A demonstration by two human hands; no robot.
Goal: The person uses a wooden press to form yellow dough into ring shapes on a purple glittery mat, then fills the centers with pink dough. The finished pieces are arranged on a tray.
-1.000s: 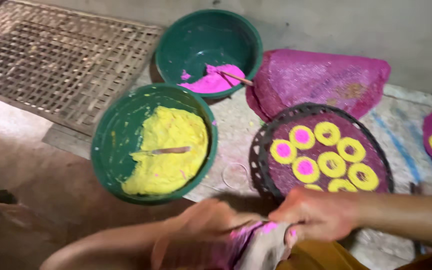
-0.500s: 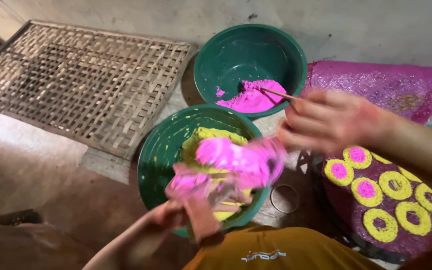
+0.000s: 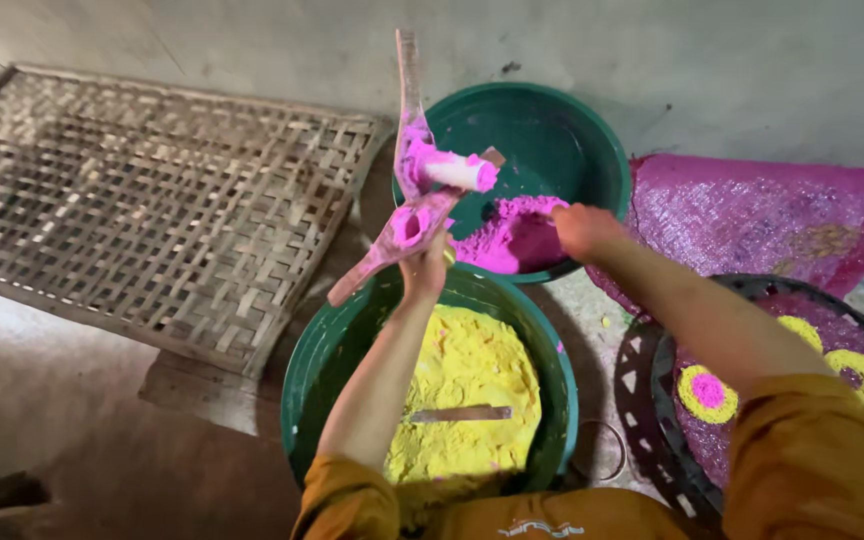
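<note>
Floor: we see a woven mat [image 3: 152,210] beside two green bowls.
Left hand [image 3: 424,268]: grips the pink tool [image 3: 407,215].
Right hand [image 3: 582,228]: closed in the pink powder [image 3: 512,235].
Risk: we may drip pink into the yellow powder [image 3: 467,375].

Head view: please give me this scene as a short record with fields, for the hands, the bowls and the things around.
left hand: raised, grips a pink-stained wooden press
right hand: reaches into the pink dough
far bowl: green, holds the pink dough
near bowl: green, holds yellow dough and a flat stick
round tray: dark, carries yellow rings with pink centres
bamboo mat: woven, lies on the left
pink mesh sheet: behind the tray
</note>
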